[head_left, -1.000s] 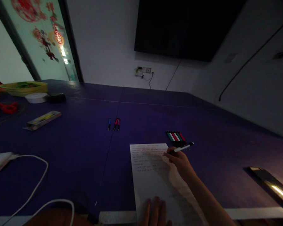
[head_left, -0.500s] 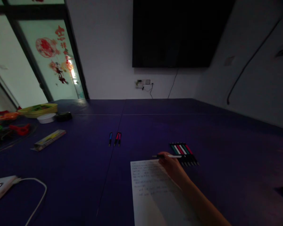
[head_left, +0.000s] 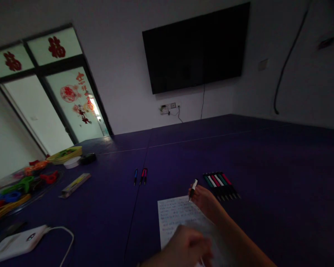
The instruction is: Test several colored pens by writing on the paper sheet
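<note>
My right hand [head_left: 207,202] pinches a black-and-white pen [head_left: 193,189] near the top edge of a sheet of paper [head_left: 174,207] covered in handwritten lines. The pen stands steeply, its tip pointing down. Blurred by motion, my left hand [head_left: 185,246] is over the lower part of the sheet with its fingers curled; a thin pale sliver shows below them, too unclear to name. Beyond my right hand lies a row of several pens [head_left: 221,183] in green, white and red with black grips.
Three pens [head_left: 143,176], one blue and two pinkish, lie left of centre. A narrow box [head_left: 75,184], a yellow basket [head_left: 64,155] and colourful plastic pieces [head_left: 25,184] are at the left. Nearer is a white device [head_left: 22,243] with a cable. A dark screen [head_left: 197,50] hangs on the wall.
My left hand has come into view over the paper. In my right hand the pen has turned from lying nearly level, tip left, to steep with its tip down. The camera view has tilted.
</note>
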Available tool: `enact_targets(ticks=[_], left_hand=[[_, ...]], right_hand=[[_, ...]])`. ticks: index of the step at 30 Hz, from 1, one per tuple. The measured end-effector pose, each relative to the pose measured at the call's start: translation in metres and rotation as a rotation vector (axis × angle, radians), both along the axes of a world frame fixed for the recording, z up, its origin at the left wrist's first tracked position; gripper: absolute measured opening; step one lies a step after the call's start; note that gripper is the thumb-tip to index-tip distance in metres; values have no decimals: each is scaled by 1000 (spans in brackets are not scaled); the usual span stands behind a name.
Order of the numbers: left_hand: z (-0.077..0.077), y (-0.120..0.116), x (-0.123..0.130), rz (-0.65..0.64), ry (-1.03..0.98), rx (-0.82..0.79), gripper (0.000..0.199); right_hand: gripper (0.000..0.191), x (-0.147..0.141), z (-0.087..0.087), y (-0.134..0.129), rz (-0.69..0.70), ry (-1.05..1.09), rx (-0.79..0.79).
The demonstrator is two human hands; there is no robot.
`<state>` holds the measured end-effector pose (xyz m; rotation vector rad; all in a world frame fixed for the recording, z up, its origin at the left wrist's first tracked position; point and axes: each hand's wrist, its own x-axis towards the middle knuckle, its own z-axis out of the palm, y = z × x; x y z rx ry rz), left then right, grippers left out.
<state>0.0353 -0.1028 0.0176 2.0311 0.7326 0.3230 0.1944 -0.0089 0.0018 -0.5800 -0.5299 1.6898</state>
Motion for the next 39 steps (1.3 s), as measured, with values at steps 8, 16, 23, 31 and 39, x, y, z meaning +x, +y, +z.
enact_targets(ticks=[8, 16, 23, 31, 39], left_hand=[[-4, 44, 4, -156, -544, -1083, 31], [-24, 59, 11, 288, -1065, -1140, 29], [-23, 57, 16, 376, -1060, -1125, 24], [-24, 64, 17, 388, -1098, -1246, 44], [-17, 64, 12, 360, -1098, -1232, 61]], right_hand=[[13, 3, 11, -8, 0, -80, 53], [57, -5, 8, -10, -12, -271, 91], [61, -10, 0, -11, -2, -395, 50], [44, -5, 1, -13, 56, -336, -3], [32, -3, 1, -6, 88, -203, -99]])
